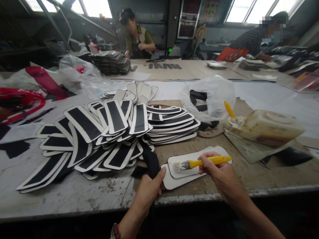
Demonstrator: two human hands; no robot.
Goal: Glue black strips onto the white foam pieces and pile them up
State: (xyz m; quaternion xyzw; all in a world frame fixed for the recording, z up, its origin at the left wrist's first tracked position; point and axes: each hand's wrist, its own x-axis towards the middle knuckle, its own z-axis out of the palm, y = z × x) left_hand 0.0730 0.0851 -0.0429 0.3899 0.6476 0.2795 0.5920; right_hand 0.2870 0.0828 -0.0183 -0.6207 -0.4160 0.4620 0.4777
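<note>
Gripping a yellow-handled brush (195,163), the fingers of my right hand (215,168) were closed round its handle, the pale bristles pointing left of them over the upper white panel (190,157); whether they touched it, I could not tell. That panel lay just below my right fingers, overlapping the lower white panel (171,184), whose left end was right by my left thumb. My left hand (147,187) was closed on a black strip (151,162), which ran away beyond those fingers toward a heap of black-and-white pieces (116,116). Beyond my right fingers sat a plastic bag (220,96) with black pieces inside, and farther to their right, a stained container (274,127) with a second yellow handle (229,109) at its mouth. Well apart from my fingers, across the table (109,199), were two people (143,35).
</note>
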